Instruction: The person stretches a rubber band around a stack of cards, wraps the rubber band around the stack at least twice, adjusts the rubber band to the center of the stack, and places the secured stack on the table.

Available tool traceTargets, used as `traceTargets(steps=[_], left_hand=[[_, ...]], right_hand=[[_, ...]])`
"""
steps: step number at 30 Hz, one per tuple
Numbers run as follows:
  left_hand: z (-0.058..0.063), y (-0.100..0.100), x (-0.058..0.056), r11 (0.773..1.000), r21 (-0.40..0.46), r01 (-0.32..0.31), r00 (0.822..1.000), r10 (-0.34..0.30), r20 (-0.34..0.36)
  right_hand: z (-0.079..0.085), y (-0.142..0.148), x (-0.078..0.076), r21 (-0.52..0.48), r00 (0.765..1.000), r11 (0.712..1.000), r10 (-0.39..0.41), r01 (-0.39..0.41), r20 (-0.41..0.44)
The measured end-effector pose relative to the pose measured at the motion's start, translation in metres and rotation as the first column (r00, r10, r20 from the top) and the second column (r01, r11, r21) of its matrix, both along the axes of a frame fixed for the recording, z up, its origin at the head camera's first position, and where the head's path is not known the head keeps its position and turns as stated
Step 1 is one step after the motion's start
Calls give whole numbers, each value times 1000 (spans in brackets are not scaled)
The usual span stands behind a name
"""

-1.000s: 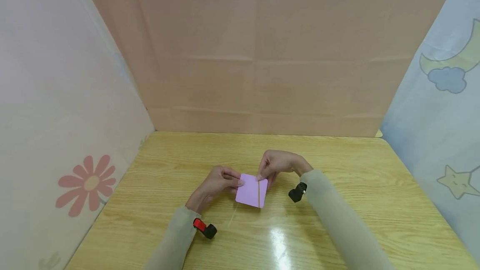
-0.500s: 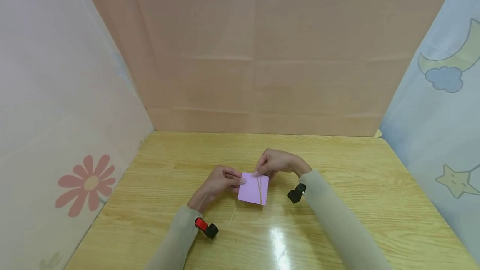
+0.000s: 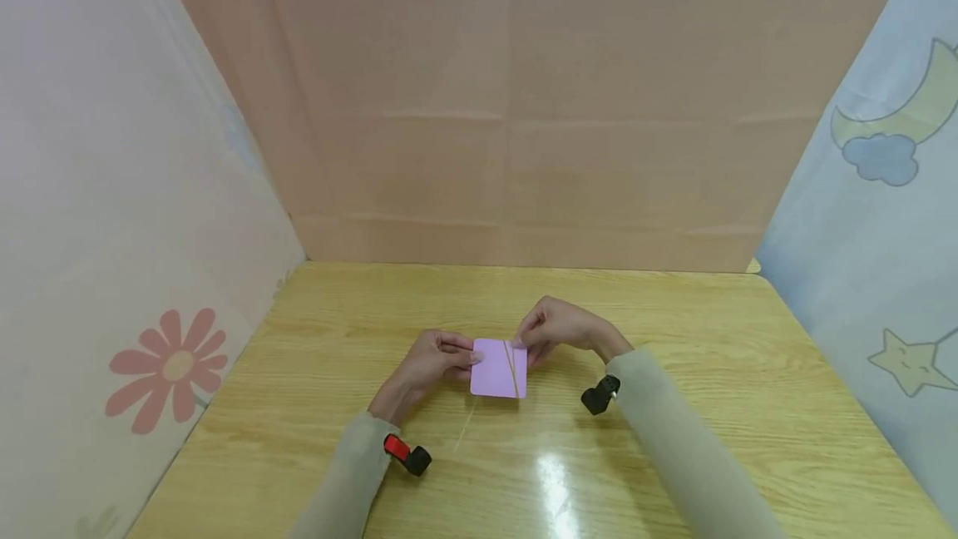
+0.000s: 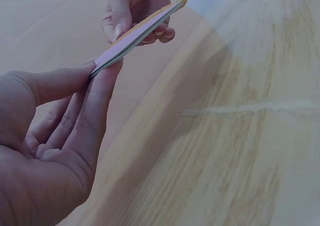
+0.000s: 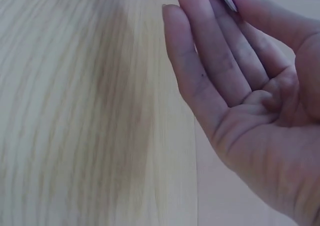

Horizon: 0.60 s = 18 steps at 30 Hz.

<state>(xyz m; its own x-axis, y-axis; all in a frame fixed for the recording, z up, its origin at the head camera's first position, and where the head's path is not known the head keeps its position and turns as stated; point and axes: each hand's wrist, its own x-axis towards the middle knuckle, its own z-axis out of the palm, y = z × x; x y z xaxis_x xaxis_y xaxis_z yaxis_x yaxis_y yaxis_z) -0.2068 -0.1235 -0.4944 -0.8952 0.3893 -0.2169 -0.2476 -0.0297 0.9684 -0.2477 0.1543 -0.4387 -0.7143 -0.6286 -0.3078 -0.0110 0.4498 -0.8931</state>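
Pink square pad (image 3: 488,371), crossed by a yellow band (image 3: 512,368), is above the wooden table (image 3: 359,306), pinched by the left hand (image 3: 434,358) at its left edge, the right hand (image 3: 557,328) at its upper right. Wood extends beyond both hands to a brown backdrop (image 3: 516,106) and patterned side walls (image 3: 127,190).
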Motion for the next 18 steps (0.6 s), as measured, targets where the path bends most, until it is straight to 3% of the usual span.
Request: traceTargets(steps=[18], left_hand=[[1, -10, 3, 1000, 11, 4, 1000, -4, 5]], right_hand=[[5, -17, 5, -6, 1000, 1000, -9, 9, -28]])
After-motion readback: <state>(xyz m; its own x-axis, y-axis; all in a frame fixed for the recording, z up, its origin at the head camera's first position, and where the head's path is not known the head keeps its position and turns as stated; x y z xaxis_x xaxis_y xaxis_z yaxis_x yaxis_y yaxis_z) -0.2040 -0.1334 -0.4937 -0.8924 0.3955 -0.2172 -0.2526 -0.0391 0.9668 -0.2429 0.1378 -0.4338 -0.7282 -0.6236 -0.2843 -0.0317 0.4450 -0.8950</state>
